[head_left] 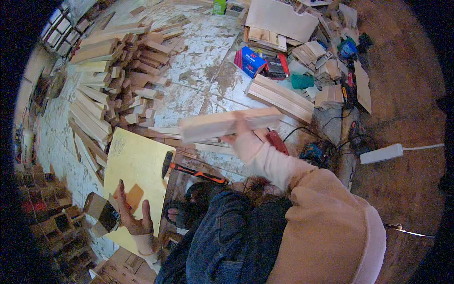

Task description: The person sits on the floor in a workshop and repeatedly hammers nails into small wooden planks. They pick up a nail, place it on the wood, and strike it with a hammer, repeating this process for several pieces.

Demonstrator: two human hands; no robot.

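Observation:
My right hand (239, 128) is closed on a long pale wooden piece (203, 126), lifted in front of me and slightly blurred. My left hand (136, 220) hovers low over a yellow board (137, 156), fingers spread, with nothing in it. Beside that hand an open small cardboard box (97, 213) shows dark contents too small to name. A claw hammer (198, 174) with an orange and black handle lies with its head at the board's right edge. Just past my right wrist is a red tool (276, 141), partly hidden.
Wooden strips (127, 75) form a large heap at the left. Stacked planks (281, 99), a blue and red box (250, 61) and a green roll (301, 81) lie at the far right. A white power strip (381, 154) and cords lie right. Small wooden boxes (56, 217) stand at lower left.

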